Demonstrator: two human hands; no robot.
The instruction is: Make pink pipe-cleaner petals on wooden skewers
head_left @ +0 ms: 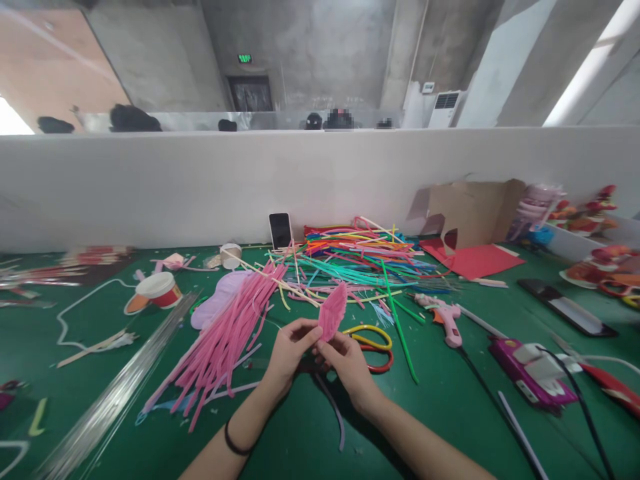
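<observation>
A pink petal shape (333, 312), which looks made of pipe cleaners laid side by side, stands upright between my two hands. My left hand (296, 348) pinches its lower left edge, thumb in front. At its base my right hand (346, 363) is closed on it too, the fingers partly hidden behind. Just beyond the right hand lie scissors with one yellow and one red handle loop (373, 338). To the left of the left hand spreads a bundle of pink pipe cleaners (227, 330). A greyish purple stem (334, 412) lies below the hands.
Multicoloured pipe cleaners (350, 250) are heaped at the back, beside a propped phone (281, 231). A pink glue gun (445, 320) and a purple power strip (533, 373) with cords lie right. Thin metal wires (120, 387) and a paper cup (159, 289) are left. A low partition (200, 187) closes the back.
</observation>
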